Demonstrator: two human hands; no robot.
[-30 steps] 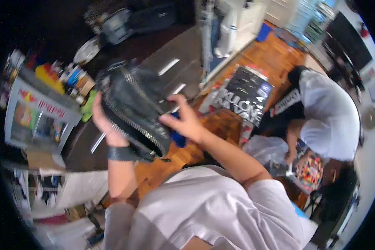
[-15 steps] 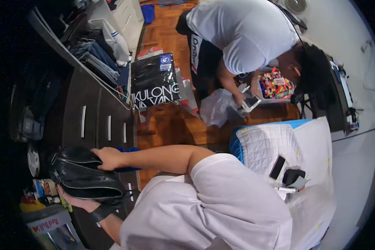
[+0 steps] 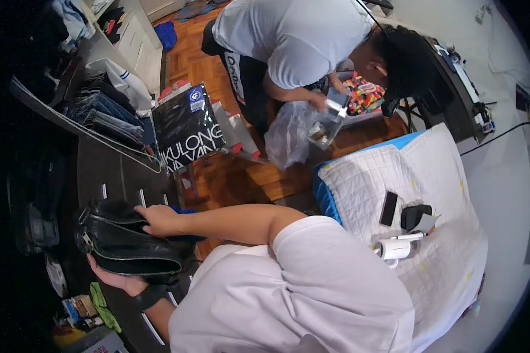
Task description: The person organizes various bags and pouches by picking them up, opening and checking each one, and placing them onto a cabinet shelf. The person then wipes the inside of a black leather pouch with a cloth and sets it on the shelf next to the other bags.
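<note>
A black leather bag [image 3: 129, 238] with open zippered compartments is held at the lower left, over the dark drawers [image 3: 115, 176]. My left hand [image 3: 115, 279], with a dark band at its wrist, supports the bag from beneath, its fingers partly hidden by it. My right hand [image 3: 159, 220] grips the bag's upper right edge, fingers closed on the leather. Behind my right hand a bit of blue cloth [image 3: 185, 238] shows.
A bending person [image 3: 294, 44] handles a clear plastic container [image 3: 327, 129] beside a plastic bag [image 3: 288, 138] and a colourful bin [image 3: 365, 97]. A black printed package [image 3: 188, 126] lies on the floor. The quilted bed [image 3: 371, 176] holds a phone [image 3: 388, 209] and a white mug [image 3: 393, 249].
The view has swung toward the bed and the other person. The bag has been tilted lower, and my right hand, apart from it a second ago, now grips its edge.
</note>
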